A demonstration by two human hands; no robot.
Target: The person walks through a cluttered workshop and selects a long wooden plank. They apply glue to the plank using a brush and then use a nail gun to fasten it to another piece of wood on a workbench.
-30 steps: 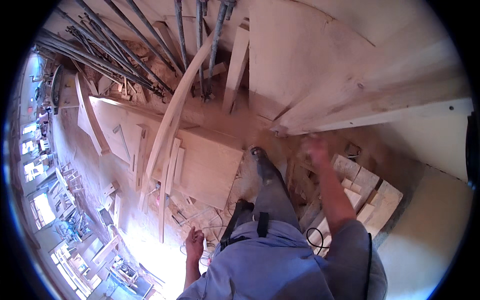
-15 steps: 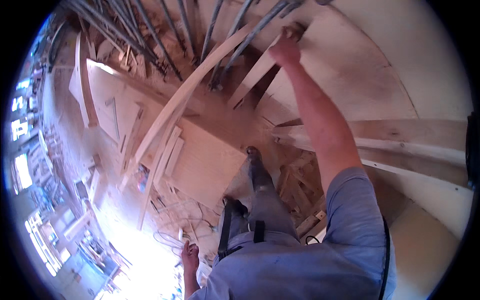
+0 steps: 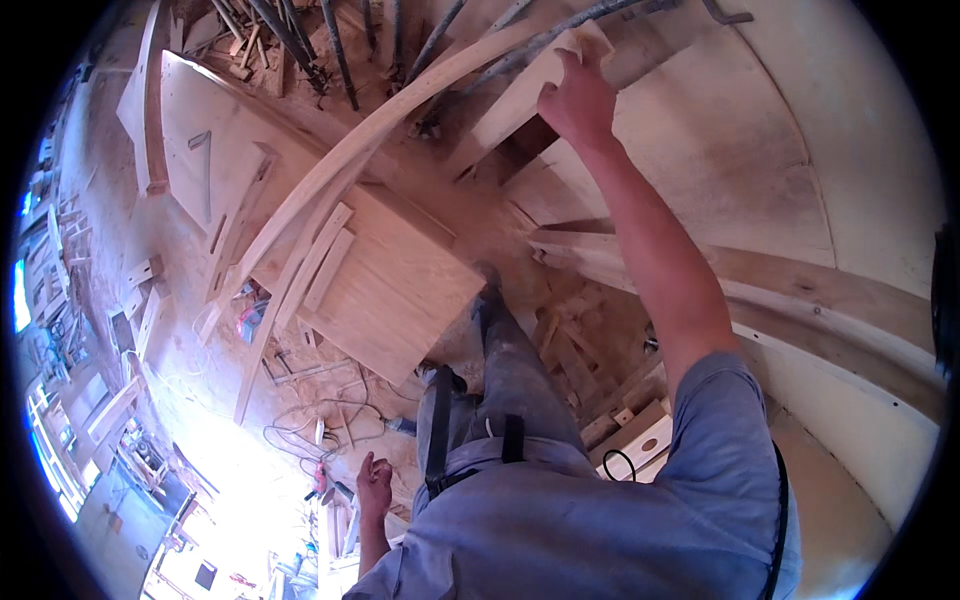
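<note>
Where the board [image 3: 520,95] slants beyond the far edge of the box [image 3: 410,290], the right hand [image 3: 585,105] now lies at its upper end. One second earlier this hand is low, beside the end of the beam [image 3: 800,290]; half a second earlier it is already raised to the board. The change places the work, as far as can be judged, at the board and no longer near the beam. Thumb and forefinger are spread apart over the board's end, the hand about half open; the other fingers are hidden, so whether they grip it cannot be told. Since the whole view turns as well, any shift of the board itself is uncertain.

To the right of the board stands a broad panel [image 3: 710,140], with a dark gap between the two low down. On the other side, a curved rib [image 3: 375,130] arches past the board and down across the left part of the box. Two sticks [image 3: 325,255] lie near the box's left edge. Rods [image 3: 340,60] stand farther off. The left hand [image 3: 375,485] hangs well apart from the board, its fingers loosely curled and seemingly holding nothing, near a cable [image 3: 290,435] beyond the box's near edge.
</note>
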